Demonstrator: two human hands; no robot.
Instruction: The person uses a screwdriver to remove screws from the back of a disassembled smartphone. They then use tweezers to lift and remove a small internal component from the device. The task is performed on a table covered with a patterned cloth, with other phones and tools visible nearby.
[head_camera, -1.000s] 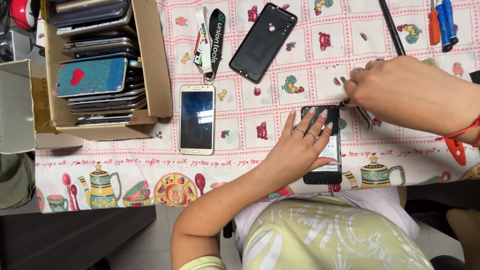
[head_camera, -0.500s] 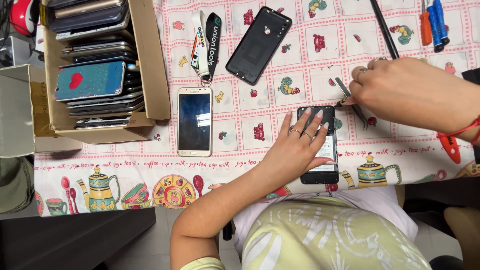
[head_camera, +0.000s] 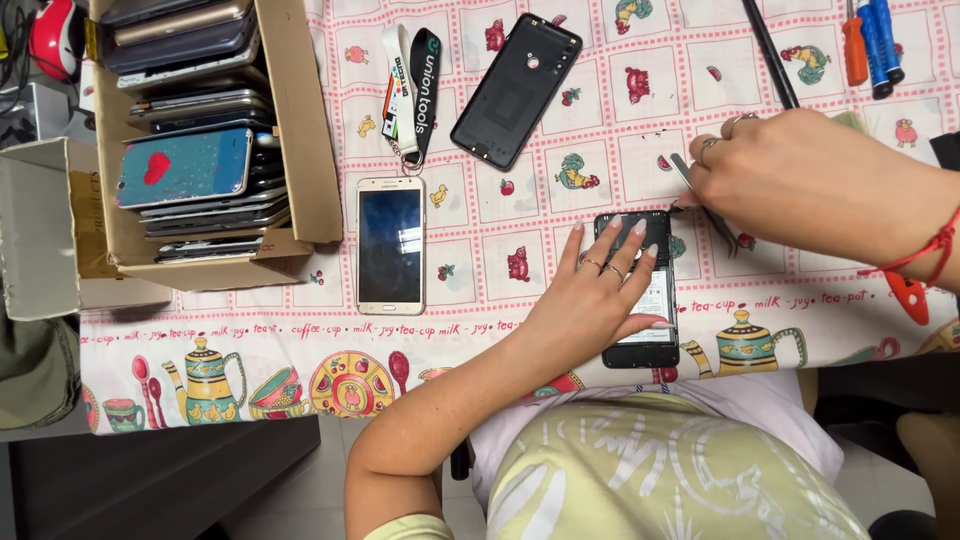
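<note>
Left hand (head_camera: 600, 290): fingers spread flat, pressing opened black phone (head_camera: 640, 300), lower centre-right.
Right hand (head_camera: 800, 185): fingers pinching tweezers (head_camera: 700, 195) above it.

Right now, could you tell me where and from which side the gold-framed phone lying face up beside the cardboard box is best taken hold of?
Probably by its two long edges near the middle, coming straight down from above. The gold-framed phone lies flat, screen up, on the tablecloth, with bare cloth along both long sides. The cardboard box stands close to its upper left corner, and the lanyard ends just above its top edge, so those approaches look tighter.
</note>
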